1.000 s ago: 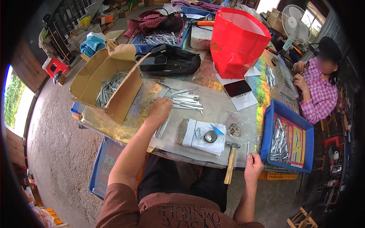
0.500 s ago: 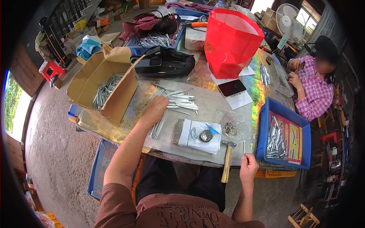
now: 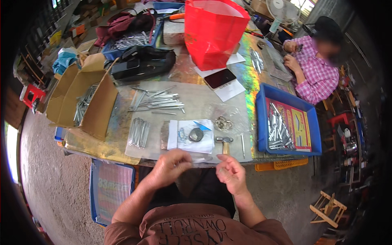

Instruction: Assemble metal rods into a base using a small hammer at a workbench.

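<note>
My left hand (image 3: 171,166) is at the table's front edge, its fingers closed round a slim silvery metal rod (image 3: 198,160) that points toward my other hand and looks blurred. Beside it my right hand (image 3: 231,174) is loosely spread at the hammer (image 3: 225,141), covering most of the wooden handle; nothing shows clearly in its fingers. Just beyond, a small round black dish (image 3: 196,135) stands on white paper (image 3: 179,143) over a block. A pile of metal rods (image 3: 161,100) and a neater row of rods (image 3: 139,132) lie to the left. One single rod (image 3: 243,146) lies right of the hammer.
A cardboard box (image 3: 102,108) with rods stands left, and a blue tray (image 3: 258,118) with rods right. Small metal parts (image 3: 223,123) lie on clear plastic. Farther back are a phone (image 3: 220,78), a red bag (image 3: 214,36) and a black bag (image 3: 159,63). A co-worker (image 3: 316,69) sits at the right.
My left hand has come back from the rod pile to the table's front edge with a rod. My right hand has moved left to the hammer handle. The whole view has shifted.
</note>
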`<state>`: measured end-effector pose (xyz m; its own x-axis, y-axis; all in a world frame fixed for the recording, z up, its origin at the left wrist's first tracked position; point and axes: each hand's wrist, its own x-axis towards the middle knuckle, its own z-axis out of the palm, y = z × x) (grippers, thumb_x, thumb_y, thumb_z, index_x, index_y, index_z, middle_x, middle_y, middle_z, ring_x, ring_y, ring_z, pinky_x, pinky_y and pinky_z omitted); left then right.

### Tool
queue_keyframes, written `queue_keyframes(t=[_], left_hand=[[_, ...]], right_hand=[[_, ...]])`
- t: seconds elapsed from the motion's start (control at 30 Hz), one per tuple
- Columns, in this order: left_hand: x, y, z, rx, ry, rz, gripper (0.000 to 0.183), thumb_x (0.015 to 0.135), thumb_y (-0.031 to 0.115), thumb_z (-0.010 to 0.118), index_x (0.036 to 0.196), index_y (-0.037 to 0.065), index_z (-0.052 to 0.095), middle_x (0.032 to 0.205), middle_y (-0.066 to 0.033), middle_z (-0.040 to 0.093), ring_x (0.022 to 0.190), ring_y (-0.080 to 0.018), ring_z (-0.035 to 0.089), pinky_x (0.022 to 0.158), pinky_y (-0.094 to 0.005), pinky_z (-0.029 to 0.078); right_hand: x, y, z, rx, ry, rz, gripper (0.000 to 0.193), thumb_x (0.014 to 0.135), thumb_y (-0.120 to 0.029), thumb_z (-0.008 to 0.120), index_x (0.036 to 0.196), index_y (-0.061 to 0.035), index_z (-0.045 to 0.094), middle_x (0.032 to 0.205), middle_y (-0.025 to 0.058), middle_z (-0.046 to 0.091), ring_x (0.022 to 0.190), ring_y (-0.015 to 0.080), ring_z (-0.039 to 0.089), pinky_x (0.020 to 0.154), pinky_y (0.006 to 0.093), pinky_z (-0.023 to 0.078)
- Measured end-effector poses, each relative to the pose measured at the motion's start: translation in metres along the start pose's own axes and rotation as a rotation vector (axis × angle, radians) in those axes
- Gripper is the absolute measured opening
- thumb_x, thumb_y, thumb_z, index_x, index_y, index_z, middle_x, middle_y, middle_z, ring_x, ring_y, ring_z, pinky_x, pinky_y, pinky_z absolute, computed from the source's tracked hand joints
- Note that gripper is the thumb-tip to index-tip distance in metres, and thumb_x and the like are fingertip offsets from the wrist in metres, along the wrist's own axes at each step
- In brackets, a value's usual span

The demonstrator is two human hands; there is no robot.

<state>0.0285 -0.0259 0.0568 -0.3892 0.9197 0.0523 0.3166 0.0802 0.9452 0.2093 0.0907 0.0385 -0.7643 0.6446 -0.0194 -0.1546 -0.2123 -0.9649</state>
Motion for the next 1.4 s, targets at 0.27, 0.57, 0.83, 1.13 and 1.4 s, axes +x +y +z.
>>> queue_keyframes(t=[0.27, 0.57, 0.83, 1.13, 1.4], left_hand=[[-0.011, -0.007, 0.046, 0.226, -0.024, 0.338, 0.013, 0.070, 0.008, 0.063, 0.081, 0.002, 0.058, 0.069, -0.0112, 0.055, 0.063, -0.0283, 0.052, 0.058, -0.0319, 0.043], [-0.016, -0.017, 0.041, 0.022, -0.153, 0.058, 0.015, 0.071, 0.009, 0.064, 0.084, 0.000, 0.061, 0.072, -0.0107, 0.060, 0.063, -0.0199, 0.057, 0.059, -0.0274, 0.045], [-0.022, -0.021, 0.037, -0.086, -0.137, -0.106, 0.017, 0.074, 0.011, 0.063, 0.087, 0.001, 0.060, 0.072, -0.0107, 0.060, 0.065, -0.0148, 0.058, 0.060, -0.0243, 0.045], [-0.025, -0.026, 0.040, -0.209, -0.126, -0.209, 0.016, 0.076, 0.011, 0.062, 0.087, -0.001, 0.061, 0.072, -0.0064, 0.061, 0.065, -0.0065, 0.054, 0.060, -0.0219, 0.045], [-0.022, -0.033, 0.037, -0.453, -0.029, -0.284, 0.014, 0.079, 0.010, 0.059, 0.088, -0.001, 0.060, 0.072, -0.0004, 0.058, 0.064, -0.0037, 0.050, 0.057, -0.0183, 0.042]], right_hand=[[-0.004, 0.008, 0.004, -0.196, -0.016, -0.026, 0.014, 0.082, -0.012, 0.055, 0.092, -0.0020, 0.056, 0.063, -0.0019, 0.051, 0.050, 0.0028, 0.043, 0.044, 0.0169, 0.036], [0.091, 0.003, -0.066, -0.955, 0.152, -0.365, 0.009, 0.076, -0.006, 0.054, 0.081, 0.0005, 0.057, 0.071, 0.0088, 0.054, 0.064, 0.0197, 0.052, 0.057, 0.0298, 0.041], [0.128, 0.022, -0.078, -1.415, -0.069, -0.258, 0.007, 0.071, -0.006, 0.051, 0.074, -0.0005, 0.055, 0.076, 0.0147, 0.053, 0.076, 0.0323, 0.052, 0.067, 0.0405, 0.040], [0.132, 0.015, -0.076, -1.527, -0.136, -0.179, 0.011, 0.070, -0.003, 0.047, 0.079, 0.0018, 0.051, 0.075, 0.0192, 0.053, 0.076, 0.0348, 0.053, 0.067, 0.0426, 0.041], [0.109, 0.005, -0.065, -0.824, 0.047, -0.188, 0.007, 0.078, -0.005, 0.052, 0.083, -0.0009, 0.049, 0.069, 0.0093, 0.051, 0.063, 0.0198, 0.051, 0.060, 0.0294, 0.041]])
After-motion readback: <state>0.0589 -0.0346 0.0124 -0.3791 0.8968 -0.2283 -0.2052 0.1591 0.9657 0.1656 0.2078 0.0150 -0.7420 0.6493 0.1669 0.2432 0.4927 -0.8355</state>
